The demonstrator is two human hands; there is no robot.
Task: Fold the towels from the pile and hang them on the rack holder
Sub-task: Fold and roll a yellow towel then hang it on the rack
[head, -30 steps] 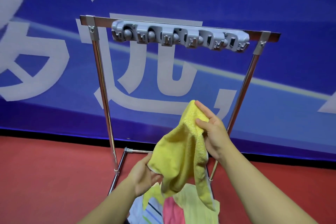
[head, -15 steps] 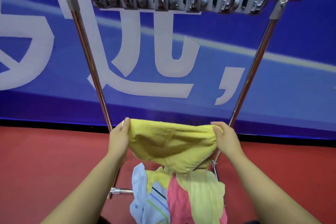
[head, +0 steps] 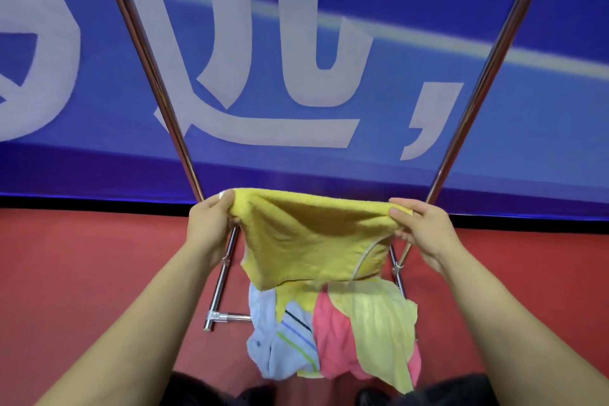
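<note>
Red floor; fingers seemingly pinching towel

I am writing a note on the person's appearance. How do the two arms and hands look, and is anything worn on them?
Both forearms are bare right down to the bottom edge of the picture; no sleeve shows. The left hand and the right hand wear no gloves. No watch, bracelet or ring can be seen on the wrists or on the fingers that show. The upper arms are out of view.

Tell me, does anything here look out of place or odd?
Nothing stands out. Both hands, left and right, hold the yellow towel spread by its top corners before the rack. The pile is loose and unfolded, as expected.
</note>
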